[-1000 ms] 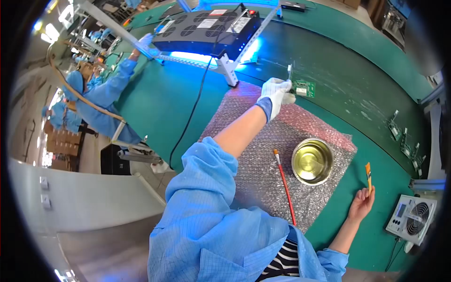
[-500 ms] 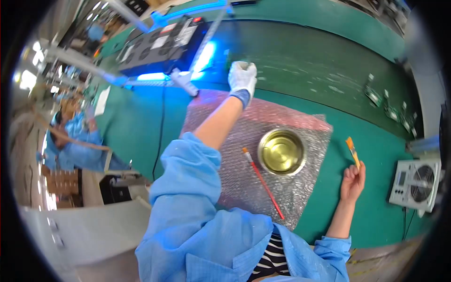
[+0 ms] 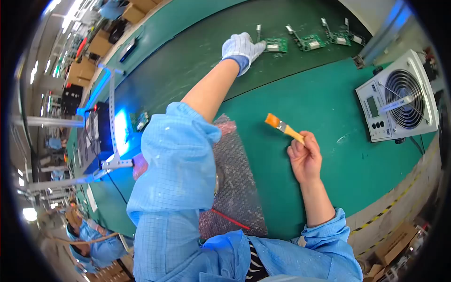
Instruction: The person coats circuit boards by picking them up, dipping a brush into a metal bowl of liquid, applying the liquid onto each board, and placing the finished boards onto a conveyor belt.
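My left hand (image 3: pixel 240 48), in a white striped glove, is stretched to the far side of the bench. Its fingers are closed at the left edge of a green circuit board (image 3: pixel 276 45); part of the grip is hidden by the glove. In my bare right hand (image 3: pixel 306 157) is a paintbrush (image 3: pixel 284 128) with orange bristles and a yellow handle, held over the green mat. A red-handled brush (image 3: pixel 230 219) lies on bubble wrap (image 3: pixel 239 188). My left sleeve covers most of the metal bowl (image 3: pixel 220 181).
More circuit boards (image 3: pixel 311 43) lie along the dark strip. A fan unit (image 3: pixel 399 98) stands at the right. At the left, a frame with a blue light (image 3: pixel 123 129) stands beside a black machine (image 3: pixel 89 136), with another board (image 3: pixel 142 121) near it. A co-worker (image 3: pixel 94 239) is lower left.
The view has swung right. My left hand has moved from beside the blue light to the circuit boards. My right hand still holds the paintbrush, its bristles now pointing further left.
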`<state>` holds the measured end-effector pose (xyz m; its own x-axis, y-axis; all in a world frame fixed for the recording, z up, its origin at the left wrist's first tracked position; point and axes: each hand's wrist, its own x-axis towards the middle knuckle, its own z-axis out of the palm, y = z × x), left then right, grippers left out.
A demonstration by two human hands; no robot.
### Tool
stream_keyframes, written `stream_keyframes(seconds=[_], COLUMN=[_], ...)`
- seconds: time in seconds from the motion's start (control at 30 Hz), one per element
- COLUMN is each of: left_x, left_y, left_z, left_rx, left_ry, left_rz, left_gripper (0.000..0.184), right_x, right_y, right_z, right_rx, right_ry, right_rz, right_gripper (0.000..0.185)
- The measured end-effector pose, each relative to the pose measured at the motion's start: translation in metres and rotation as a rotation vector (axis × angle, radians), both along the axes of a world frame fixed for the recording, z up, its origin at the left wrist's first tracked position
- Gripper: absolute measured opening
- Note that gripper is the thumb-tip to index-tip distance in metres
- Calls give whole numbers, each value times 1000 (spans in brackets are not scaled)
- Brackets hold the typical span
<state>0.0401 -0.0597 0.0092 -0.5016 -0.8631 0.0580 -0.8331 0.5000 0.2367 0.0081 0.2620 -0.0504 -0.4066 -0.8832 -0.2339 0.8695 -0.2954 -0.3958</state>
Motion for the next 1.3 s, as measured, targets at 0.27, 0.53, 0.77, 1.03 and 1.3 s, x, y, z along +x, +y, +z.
stream_keyframes(seconds=[0.27,0.53,0.77,1.03,1.3], left_x=[-4,278,465,551,536], left_y=[-7,61,238,345,360], left_z=[-4,31,106,50,11], left_rx=[95,-105,613,551,590], left_ry=[-64,119,1051,1634,1977], left_rz=[66,-463,424,630,630], left_gripper=[30,27,26,41,41], right_x=[-1,-27,-52,-66,-20], right_y=[2,2,-18,-44,-31], right_z=[-4,-55,-75,-97,-71], right_rx=[12,-48,-107,-45,16], right_ry=[32,81,386,297,265], right_rz=[17,160,211,309,332], right_gripper=[20,33,31,20,19])
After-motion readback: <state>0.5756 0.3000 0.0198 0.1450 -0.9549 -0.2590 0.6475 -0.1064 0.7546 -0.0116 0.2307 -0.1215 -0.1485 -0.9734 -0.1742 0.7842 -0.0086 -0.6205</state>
